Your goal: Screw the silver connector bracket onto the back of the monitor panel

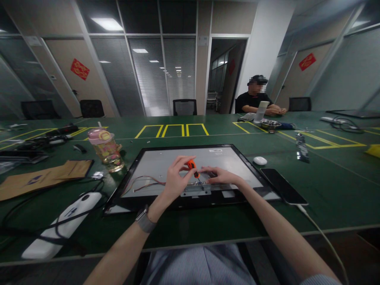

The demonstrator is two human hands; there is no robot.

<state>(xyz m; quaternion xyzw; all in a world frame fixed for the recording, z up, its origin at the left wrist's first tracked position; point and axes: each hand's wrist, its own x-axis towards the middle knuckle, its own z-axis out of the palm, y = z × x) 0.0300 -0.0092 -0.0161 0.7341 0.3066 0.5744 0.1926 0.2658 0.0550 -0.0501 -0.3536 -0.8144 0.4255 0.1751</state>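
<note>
My left hand (177, 176) is closed around the orange-and-black handle of a screwdriver (192, 166). The shaft slants down to a metal bracket (196, 190) at the near edge of a flat display panel (148, 163). My right hand (219, 174) is just right of the shaft, its fingers bent down over the bracket and the fingertips close to the screwdriver's tip. Whether they pinch a small part there is too small to see. Thin wires (145, 179) run left from the bracket across the panel's grey back.
Left of the panel are a drink bottle (108, 152), brown paper packaging (44, 180) and a white power strip (63, 225) with black cables. On the right lie a phone (283, 186) with a cable and a white earbud case (260, 160). Across the table a person (255, 97) sits near a metal bowl (270, 124).
</note>
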